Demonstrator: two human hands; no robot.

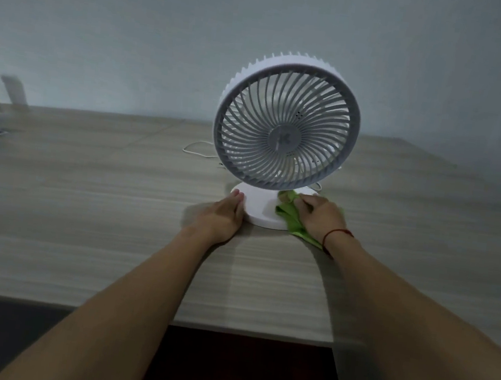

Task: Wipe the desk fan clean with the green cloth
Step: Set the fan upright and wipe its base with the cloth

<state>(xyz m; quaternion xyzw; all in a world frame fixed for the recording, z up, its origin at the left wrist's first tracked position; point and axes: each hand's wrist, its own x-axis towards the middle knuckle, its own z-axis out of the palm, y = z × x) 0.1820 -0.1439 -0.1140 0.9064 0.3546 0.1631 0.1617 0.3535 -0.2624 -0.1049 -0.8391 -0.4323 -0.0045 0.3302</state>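
Fan count: one desk fan (pixel 286 121), hub logo unreadable. Left hand (pixel 224 215) lies flat, released, against its base; right hand (pixel 321 217) grasps one green cloth (pixel 291 218) on the surface (pixel 83 201).

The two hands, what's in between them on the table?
In the head view, the fan's round white base sits between the left hand and the right hand. The green cloth lies bunched under the right hand.
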